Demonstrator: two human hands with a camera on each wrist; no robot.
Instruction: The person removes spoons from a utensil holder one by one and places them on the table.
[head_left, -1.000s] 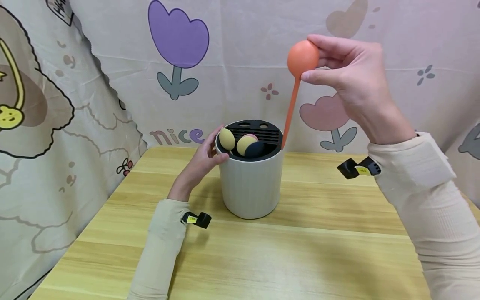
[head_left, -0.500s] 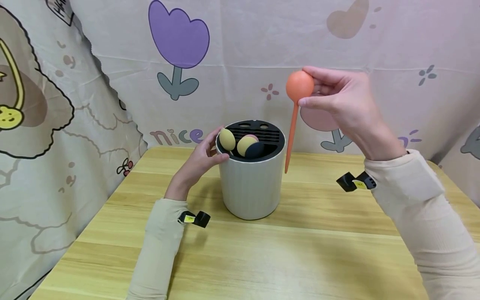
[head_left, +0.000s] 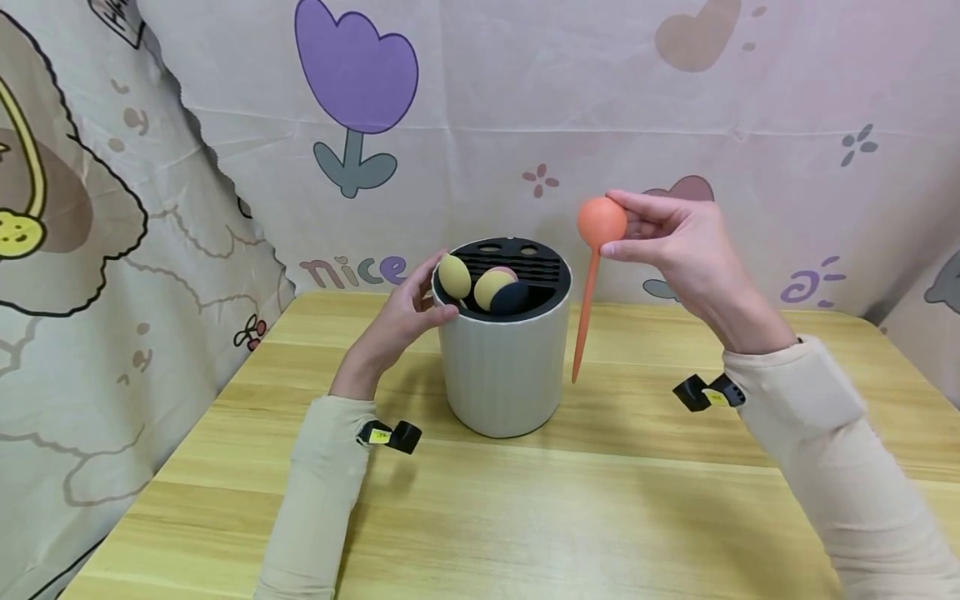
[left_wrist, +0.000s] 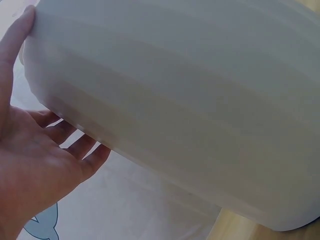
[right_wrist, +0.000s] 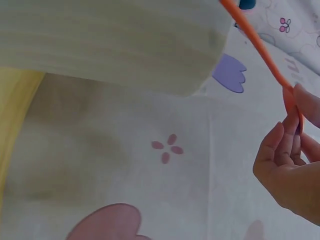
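My right hand pinches an orange spoon by its round bowl, in the air just right of a utensil holder. Its thin, tapering handle hangs downward, the tip in front of the table in the head view. In the right wrist view, the fingers wrap the edge of the bowl. The white ribbed utensil holder stands upright on the table, with a black slotted top. My left hand grips its left rim, thumb at the front. Rounded yellow heads and a dark blue head stick up from its front opening.
The wooden table runs back to a patterned cloth hanging behind it. Another cloth side hangs at the left. A small black camera sits at my left wrist, another camera at my right.
My right hand has lowered with the orange spoon, whose tip has gone from beside the holder's rim to well below it. The left hand stays on the holder.
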